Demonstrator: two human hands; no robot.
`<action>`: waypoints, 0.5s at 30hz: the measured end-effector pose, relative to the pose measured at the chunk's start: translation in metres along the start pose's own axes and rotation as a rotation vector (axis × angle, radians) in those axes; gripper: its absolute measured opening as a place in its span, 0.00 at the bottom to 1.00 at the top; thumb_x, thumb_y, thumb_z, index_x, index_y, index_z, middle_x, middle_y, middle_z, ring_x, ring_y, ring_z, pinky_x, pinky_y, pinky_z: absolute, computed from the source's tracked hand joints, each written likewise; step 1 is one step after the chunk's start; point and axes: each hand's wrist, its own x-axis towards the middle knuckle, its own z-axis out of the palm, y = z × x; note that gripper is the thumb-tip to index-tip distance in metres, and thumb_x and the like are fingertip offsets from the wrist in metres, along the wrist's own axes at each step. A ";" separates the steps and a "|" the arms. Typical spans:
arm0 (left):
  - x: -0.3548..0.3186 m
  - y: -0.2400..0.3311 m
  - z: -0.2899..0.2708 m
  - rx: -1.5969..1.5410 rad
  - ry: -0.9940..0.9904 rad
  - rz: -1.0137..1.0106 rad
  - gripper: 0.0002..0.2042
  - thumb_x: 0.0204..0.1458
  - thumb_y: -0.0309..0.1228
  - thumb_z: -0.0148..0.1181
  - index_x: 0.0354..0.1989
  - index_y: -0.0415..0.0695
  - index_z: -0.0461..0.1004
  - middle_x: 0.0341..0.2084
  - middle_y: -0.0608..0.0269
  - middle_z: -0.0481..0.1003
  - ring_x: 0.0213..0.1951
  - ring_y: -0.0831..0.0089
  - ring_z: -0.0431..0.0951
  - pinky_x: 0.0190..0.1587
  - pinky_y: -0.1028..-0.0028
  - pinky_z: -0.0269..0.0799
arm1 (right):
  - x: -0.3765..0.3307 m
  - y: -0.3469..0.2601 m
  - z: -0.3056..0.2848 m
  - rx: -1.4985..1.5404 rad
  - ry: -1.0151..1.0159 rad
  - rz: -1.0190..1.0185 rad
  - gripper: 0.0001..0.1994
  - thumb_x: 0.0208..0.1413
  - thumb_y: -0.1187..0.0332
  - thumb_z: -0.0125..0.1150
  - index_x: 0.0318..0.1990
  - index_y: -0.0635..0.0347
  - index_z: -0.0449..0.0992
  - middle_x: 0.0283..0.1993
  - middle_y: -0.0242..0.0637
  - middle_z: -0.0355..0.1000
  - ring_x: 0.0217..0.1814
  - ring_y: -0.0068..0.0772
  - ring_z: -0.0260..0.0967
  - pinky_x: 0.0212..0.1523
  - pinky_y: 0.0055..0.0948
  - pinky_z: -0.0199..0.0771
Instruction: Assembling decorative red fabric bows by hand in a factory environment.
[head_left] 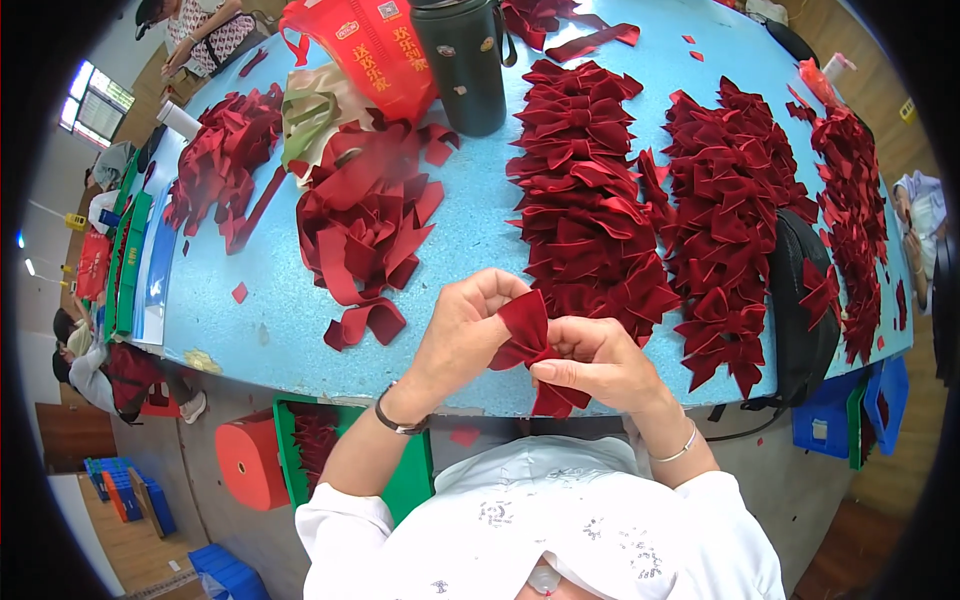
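- The left hand (462, 325) is closed on a piece of dark red velvet ribbon (527, 335), its fingers curled over the upper edge of the folded cloth; a dark watch sits on that wrist.
- The right hand (598, 362) pinches the same ribbon from the other side, thumb laid flat across its middle; a thin silver bangle circles that wrist.
- The ribbon is held between the two hands, above the near edge of the light blue surface (470, 235), and one tail of it hangs down below the right hand.
- Just beyond the right hand lies a long pile of finished red bows (585, 195), with a second pile of bows (730, 210) further out to the right of it.
- Beyond the left hand, well apart from it, is a loose heap of cut ribbon strips (365, 225); one looped strip (365, 322) lies nearest that hand.
- Further away behind the heap stand a dark flask (462, 62) and a red bag (365, 50).
- To the right of the right hand, a black bag (805, 300) hangs over the edge of the surface.
- Below the left forearm, on the floor, stand a green crate (300, 450) and an orange stool (250, 462).
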 end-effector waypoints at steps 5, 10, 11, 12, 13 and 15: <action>0.004 0.016 -0.019 0.223 -0.323 0.036 0.12 0.49 0.23 0.58 0.42 0.36 0.68 0.30 0.61 0.75 0.30 0.80 0.74 0.35 0.82 0.71 | 0.000 0.002 0.001 -0.097 0.078 -0.006 0.11 0.51 0.73 0.61 0.41 0.70 0.73 0.28 0.31 0.72 0.30 0.16 0.67 0.30 0.15 0.66; 0.000 0.062 -0.037 0.739 -0.382 0.441 0.17 0.48 0.22 0.59 0.48 0.36 0.67 0.33 0.61 0.75 0.34 0.77 0.75 0.40 0.80 0.70 | 0.001 0.005 0.006 -0.117 0.151 -0.011 0.09 0.52 0.73 0.60 0.39 0.70 0.73 0.29 0.32 0.72 0.30 0.15 0.67 0.30 0.15 0.66; 0.000 0.069 -0.041 0.895 -0.328 0.528 0.18 0.48 0.22 0.60 0.48 0.36 0.67 0.34 0.61 0.75 0.36 0.77 0.75 0.42 0.79 0.70 | 0.002 0.007 0.005 -0.047 0.211 -0.015 0.09 0.52 0.73 0.60 0.38 0.69 0.73 0.29 0.32 0.72 0.31 0.15 0.67 0.31 0.15 0.66; -0.005 0.070 -0.046 0.898 -0.329 0.531 0.18 0.48 0.22 0.60 0.48 0.36 0.67 0.34 0.61 0.75 0.36 0.77 0.75 0.42 0.79 0.70 | 0.004 0.009 0.004 -0.046 0.211 -0.019 0.09 0.52 0.73 0.60 0.38 0.69 0.73 0.29 0.32 0.72 0.31 0.15 0.67 0.31 0.15 0.66; -0.015 0.068 -0.049 0.698 -0.207 0.428 0.18 0.47 0.22 0.60 0.48 0.36 0.68 0.34 0.60 0.75 0.37 0.76 0.75 0.43 0.78 0.70 | 0.006 0.010 0.003 0.012 0.273 -0.065 0.08 0.53 0.73 0.59 0.38 0.69 0.72 0.30 0.32 0.72 0.31 0.15 0.67 0.31 0.15 0.66; -0.036 0.061 -0.051 0.292 0.029 0.218 0.18 0.45 0.22 0.62 0.46 0.37 0.69 0.35 0.59 0.75 0.38 0.74 0.75 0.45 0.74 0.70 | 0.009 0.011 0.001 0.126 0.396 -0.157 0.07 0.54 0.73 0.58 0.38 0.68 0.72 0.31 0.32 0.72 0.33 0.15 0.67 0.33 0.15 0.66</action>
